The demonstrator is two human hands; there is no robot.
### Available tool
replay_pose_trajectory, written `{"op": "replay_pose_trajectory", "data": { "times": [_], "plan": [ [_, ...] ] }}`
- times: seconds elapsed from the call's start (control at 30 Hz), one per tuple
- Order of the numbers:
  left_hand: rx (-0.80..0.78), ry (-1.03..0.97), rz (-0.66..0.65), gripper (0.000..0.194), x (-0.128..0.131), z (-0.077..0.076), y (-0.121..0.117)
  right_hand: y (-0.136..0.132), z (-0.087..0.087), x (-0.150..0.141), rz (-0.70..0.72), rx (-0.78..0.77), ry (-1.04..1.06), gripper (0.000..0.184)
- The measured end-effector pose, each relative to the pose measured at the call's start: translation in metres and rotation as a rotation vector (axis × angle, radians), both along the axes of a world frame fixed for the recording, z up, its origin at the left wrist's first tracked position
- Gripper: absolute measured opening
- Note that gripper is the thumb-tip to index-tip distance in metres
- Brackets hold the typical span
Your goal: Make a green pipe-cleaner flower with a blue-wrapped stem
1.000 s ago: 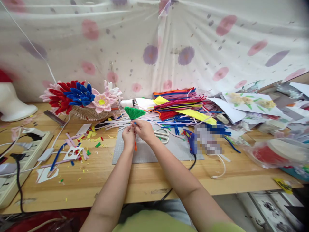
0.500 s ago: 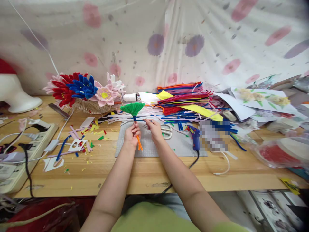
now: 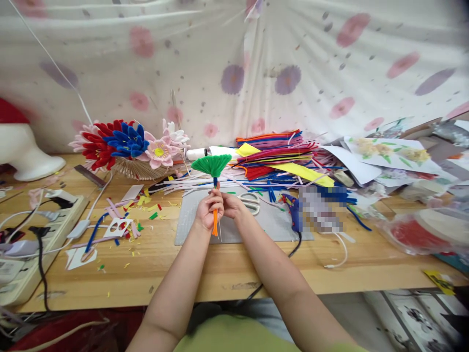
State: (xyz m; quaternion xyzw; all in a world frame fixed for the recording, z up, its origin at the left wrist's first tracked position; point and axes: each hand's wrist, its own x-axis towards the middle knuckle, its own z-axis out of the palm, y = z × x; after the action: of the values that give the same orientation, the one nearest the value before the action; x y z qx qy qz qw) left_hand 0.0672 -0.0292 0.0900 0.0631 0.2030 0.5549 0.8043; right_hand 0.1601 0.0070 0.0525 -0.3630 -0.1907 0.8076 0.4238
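Upright in my left hand (image 3: 210,208) is a fan-shaped green pipe-cleaner piece (image 3: 211,165). Dark blue wrapping binds its neck, and orange stems (image 3: 215,222) stick out below my fingers, with a thin pale strand hanging beside them. My left fingers are closed round the stem, just under the blue part. My right hand (image 3: 230,205) meets the left at the stem, its fingers closed and partly hidden behind the left ones; what they pinch does not show. White-handled scissors (image 3: 251,203) lie just behind my right wrist on a grey mat (image 3: 190,230).
A blue glue gun (image 3: 294,211) with a black cord lies right of the scissors. Bundles of coloured pipe cleaners (image 3: 273,151) are stacked behind. Fluffy flowers (image 3: 130,140) stand back left, near scattered scraps (image 3: 144,200) and a power strip (image 3: 27,269). Papers (image 3: 351,164) pile up at right.
My right hand, apart from the left before, has moved in against it at the stem. The green piece has shifted slightly right and turned its ribbed face more towards me. The view has tilted up a little.
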Motion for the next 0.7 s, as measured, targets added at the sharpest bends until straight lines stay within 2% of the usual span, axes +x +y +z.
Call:
{"op": "replay_pose_trajectory", "data": {
  "times": [0.03,0.13,0.27,0.37,0.47,0.53,0.7],
  "plan": [
    [-0.026,-0.012,-0.016,0.029,0.001,0.001,0.003,0.001,0.001,0.004,-0.057,0.062,-0.019,0.003],
    [-0.103,-0.041,-0.063,0.025,0.005,0.005,0.011,0.003,0.010,0.017,-0.181,0.275,-0.050,0.012],
    [-0.158,-0.024,-0.105,0.022,0.010,0.003,0.018,0.007,0.025,0.024,-0.123,0.401,-0.191,0.020],
    [-0.115,0.133,-0.069,0.017,0.016,0.000,0.020,0.011,0.030,0.022,-0.164,0.425,-0.331,0.024],
    [-0.020,0.310,-0.003,0.010,0.020,-0.002,0.020,0.012,0.029,0.020,-0.214,0.421,-0.348,0.025],
    [-0.001,0.333,0.010,0.009,0.020,-0.002,0.019,0.012,0.028,0.021,-0.204,0.420,-0.314,0.024],
    [-0.076,0.277,-0.030,0.012,0.012,0.001,0.017,0.012,0.027,0.025,-0.145,0.378,-0.236,0.025]
  ]
}}
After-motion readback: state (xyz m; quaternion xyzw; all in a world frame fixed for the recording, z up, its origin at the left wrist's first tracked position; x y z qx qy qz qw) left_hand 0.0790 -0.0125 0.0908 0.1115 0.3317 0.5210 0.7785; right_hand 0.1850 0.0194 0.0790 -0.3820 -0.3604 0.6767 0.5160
